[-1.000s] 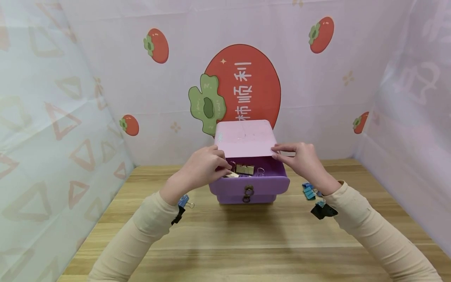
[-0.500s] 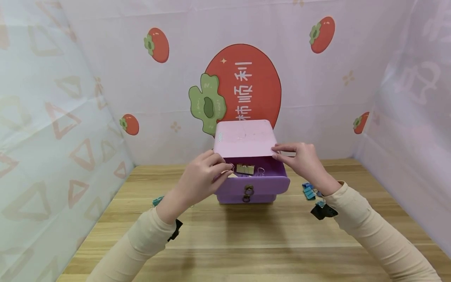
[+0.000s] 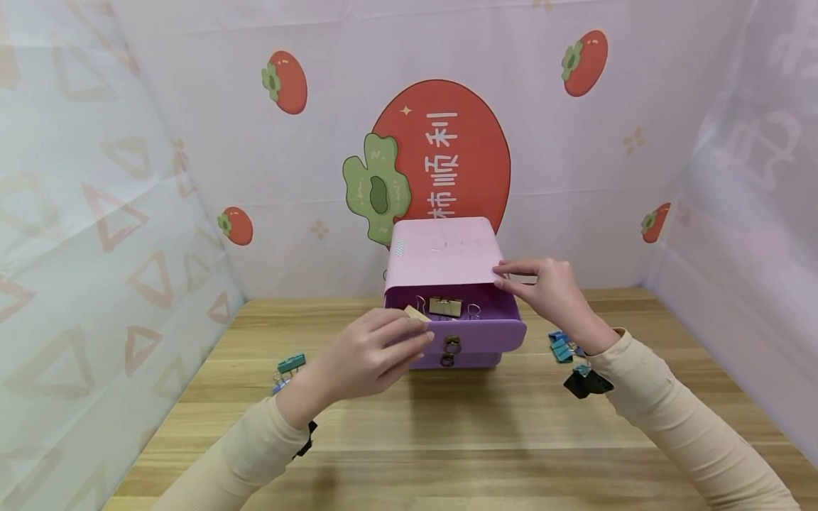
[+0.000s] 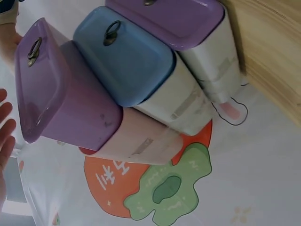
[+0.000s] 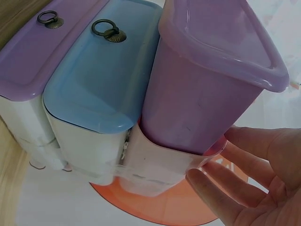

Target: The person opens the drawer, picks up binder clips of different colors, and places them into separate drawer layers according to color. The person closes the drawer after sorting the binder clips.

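A small drawer cabinet with a pink top (image 3: 444, 248) stands at the middle back. Its top purple drawer (image 3: 479, 336) is pulled out and holds gold binder clips (image 3: 445, 306), some with wire handles standing up. My left hand (image 3: 367, 353) hovers at the drawer's front left corner with fingers loosely extended; in the left wrist view its fingertips (image 4: 6, 128) are apart from the drawer. With thumb and fingers, my right hand (image 3: 546, 287) grips the pink casing's right front edge, seen closer in the right wrist view around the casing's corner (image 5: 160, 162).
Below the pulled-out drawer are a blue drawer (image 4: 124, 61) and another purple drawer (image 4: 174, 21), both pushed in. Teal and blue binder clips (image 3: 292, 363) lie left on the wooden table (image 3: 473, 440); more clips (image 3: 560, 348) lie right, partly behind my wrist. A printed cloth backdrop rises close behind.
My left hand has drawn back from inside the drawer, down and left to its front corner, uncovering the casing's left edge and clips on the table. My right hand stays on the casing.
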Demonstrator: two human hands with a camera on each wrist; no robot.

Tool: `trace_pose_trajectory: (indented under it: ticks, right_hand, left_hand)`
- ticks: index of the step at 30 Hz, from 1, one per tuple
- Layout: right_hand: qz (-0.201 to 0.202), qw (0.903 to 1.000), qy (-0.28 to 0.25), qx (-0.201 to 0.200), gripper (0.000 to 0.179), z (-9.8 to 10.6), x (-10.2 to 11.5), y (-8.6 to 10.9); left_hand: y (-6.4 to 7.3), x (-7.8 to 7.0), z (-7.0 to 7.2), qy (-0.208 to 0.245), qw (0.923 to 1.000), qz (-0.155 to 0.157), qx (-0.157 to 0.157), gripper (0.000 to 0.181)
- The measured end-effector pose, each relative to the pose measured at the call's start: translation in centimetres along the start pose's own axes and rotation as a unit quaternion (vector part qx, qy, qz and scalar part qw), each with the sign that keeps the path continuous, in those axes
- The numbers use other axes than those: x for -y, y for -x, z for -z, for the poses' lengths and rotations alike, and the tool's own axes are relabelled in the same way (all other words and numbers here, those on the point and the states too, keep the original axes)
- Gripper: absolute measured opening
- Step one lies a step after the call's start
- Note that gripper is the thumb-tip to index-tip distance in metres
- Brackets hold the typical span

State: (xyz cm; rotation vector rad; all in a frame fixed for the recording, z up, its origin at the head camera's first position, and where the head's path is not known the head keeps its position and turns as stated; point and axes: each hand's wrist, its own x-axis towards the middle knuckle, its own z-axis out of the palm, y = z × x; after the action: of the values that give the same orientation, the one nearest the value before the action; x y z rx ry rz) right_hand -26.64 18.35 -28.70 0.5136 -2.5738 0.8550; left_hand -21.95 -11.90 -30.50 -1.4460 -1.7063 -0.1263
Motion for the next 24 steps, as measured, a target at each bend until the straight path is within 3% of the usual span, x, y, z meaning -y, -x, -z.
trace_pose_trajectory:
  ticks: [4,9,15,24]
  right_hand:
    - [-0.008,1.0,0.001,0.005,0.029,0.1,0.0,0.0]
    - [-0.011,0.9999,0.005,0.005,0.028,0.1,0.0,0.0]
    - [-0.011,0.9999,0.007,0.008,0.029,0.1,0.0,0.0]
    - [-0.002,1.0,0.006,0.008,0.029,0.1,0.0,-0.1]
  left_hand:
    - [0.8,-0.2,-0.2,-0.026,0.9981,-0.039,0.04,0.027]
    - [1.3,-0.5,-0.4,-0.098,0.9899,-0.071,0.074,0.035]
    - [1.5,-0.6,-0.5,-0.148,0.9817,-0.079,0.09,0.034]
    - [1.4,-0.1,-0.8,-0.156,0.9806,-0.079,0.088,0.034]
